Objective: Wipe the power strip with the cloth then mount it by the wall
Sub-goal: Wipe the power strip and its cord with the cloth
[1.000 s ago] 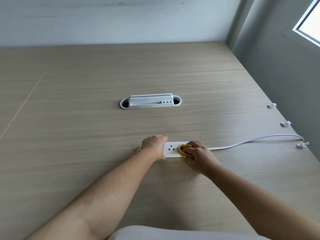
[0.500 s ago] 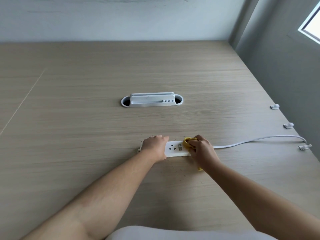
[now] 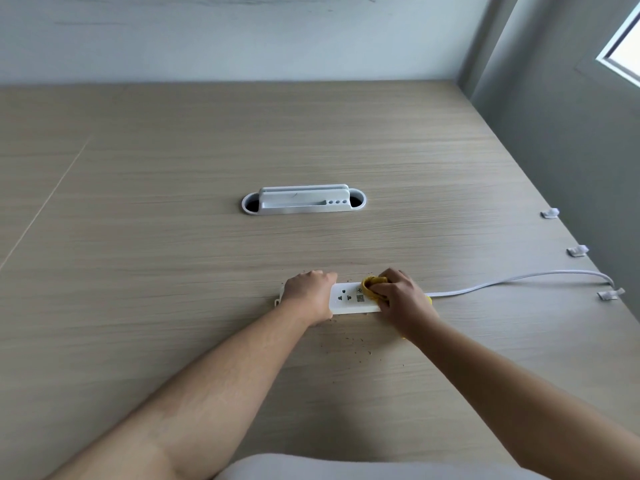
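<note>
A white power strip (image 3: 348,299) lies flat on the wooden desk, its sockets facing up. My left hand (image 3: 308,294) presses down on its left end and holds it still. My right hand (image 3: 400,299) grips a bunched yellow cloth (image 3: 372,285) and rests it on the strip's right half. The strip's white cord (image 3: 502,281) runs right toward the grey wall. Both hands hide the ends of the strip.
Three small white cable clips (image 3: 550,213) (image 3: 577,250) (image 3: 610,294) sit along the desk's right edge by the grey wall (image 3: 568,133). A white cable grommet tray (image 3: 303,199) is set into the desk further back. Dark crumbs (image 3: 349,341) lie in front of the strip.
My right hand has slid the yellow cloth rightward along the strip, uncovering more of the sockets. My left hand has stayed on the left end.
</note>
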Tool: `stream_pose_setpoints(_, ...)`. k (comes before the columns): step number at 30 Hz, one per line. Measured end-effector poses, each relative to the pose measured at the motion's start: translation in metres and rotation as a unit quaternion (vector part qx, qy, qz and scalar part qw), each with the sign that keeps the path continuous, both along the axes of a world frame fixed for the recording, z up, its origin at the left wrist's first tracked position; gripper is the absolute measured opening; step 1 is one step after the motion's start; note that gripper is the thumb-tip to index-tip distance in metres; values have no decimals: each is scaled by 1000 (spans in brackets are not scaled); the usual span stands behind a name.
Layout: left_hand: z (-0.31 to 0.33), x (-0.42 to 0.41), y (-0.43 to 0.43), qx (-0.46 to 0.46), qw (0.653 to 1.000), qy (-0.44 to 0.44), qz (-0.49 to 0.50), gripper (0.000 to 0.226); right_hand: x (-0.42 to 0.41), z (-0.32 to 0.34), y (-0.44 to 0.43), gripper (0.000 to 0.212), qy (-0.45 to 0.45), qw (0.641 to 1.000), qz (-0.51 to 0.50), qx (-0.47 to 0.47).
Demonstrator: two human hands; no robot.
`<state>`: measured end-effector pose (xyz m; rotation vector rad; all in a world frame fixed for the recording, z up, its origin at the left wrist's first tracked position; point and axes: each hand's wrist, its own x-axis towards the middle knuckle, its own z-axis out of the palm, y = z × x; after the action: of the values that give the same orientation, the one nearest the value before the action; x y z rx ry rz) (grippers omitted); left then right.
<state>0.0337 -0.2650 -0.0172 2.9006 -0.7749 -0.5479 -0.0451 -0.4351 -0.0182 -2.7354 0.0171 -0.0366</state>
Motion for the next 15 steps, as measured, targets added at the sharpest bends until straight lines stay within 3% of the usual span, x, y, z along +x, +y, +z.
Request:
stream_pose_setpoints(3,1,0,0,0,1000,2,1,46,-20,-4,-4,22,-7,1000,24,1)
stream_pose_setpoints(10,2,1,-1,-1,1000,13,4,45,8,-4,-7,22,7,997,-70,-4)
stream_pose_setpoints(15,3,0,-1,-4,1000,15,9,49,-14,-8,20,25,28,999,39,-5)
